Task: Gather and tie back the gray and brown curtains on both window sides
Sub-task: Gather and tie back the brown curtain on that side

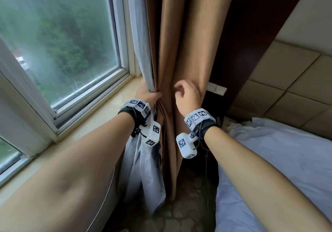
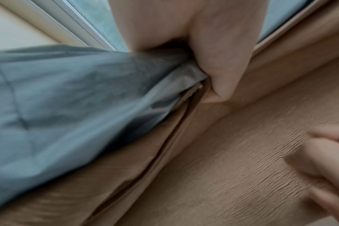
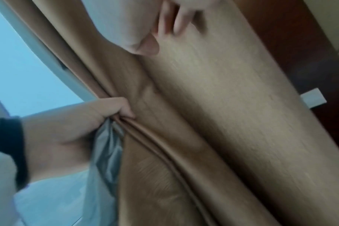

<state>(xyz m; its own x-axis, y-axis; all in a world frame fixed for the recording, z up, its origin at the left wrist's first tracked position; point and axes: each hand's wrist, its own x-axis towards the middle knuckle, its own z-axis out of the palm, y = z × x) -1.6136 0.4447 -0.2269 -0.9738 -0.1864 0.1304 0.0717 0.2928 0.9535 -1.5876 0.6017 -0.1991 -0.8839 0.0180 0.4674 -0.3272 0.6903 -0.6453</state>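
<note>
The gray curtain [image 1: 142,43] hangs by the window, with the brown curtain [image 1: 179,34] right beside it in long folds. My left hand [image 1: 150,93] grips the gray curtain [image 2: 68,99] bunched together with the brown curtain's edge at sill height; its fingers wrap round the fabric [image 3: 106,145]. My right hand [image 1: 186,92] sits a little to the right, in front of a brown fold [image 3: 222,107]. Its fingers [image 3: 172,23] are loosely curled against the cloth and enclose nothing. In the left wrist view the right hand [image 2: 323,156] is blurred.
A closed window [image 1: 62,43] and its pale sill [image 1: 100,109] are on the left. A bed with a white sheet [image 1: 287,160] fills the right. Behind the brown curtain are a dark wood panel [image 1: 251,34] and a white switch plate [image 1: 216,88].
</note>
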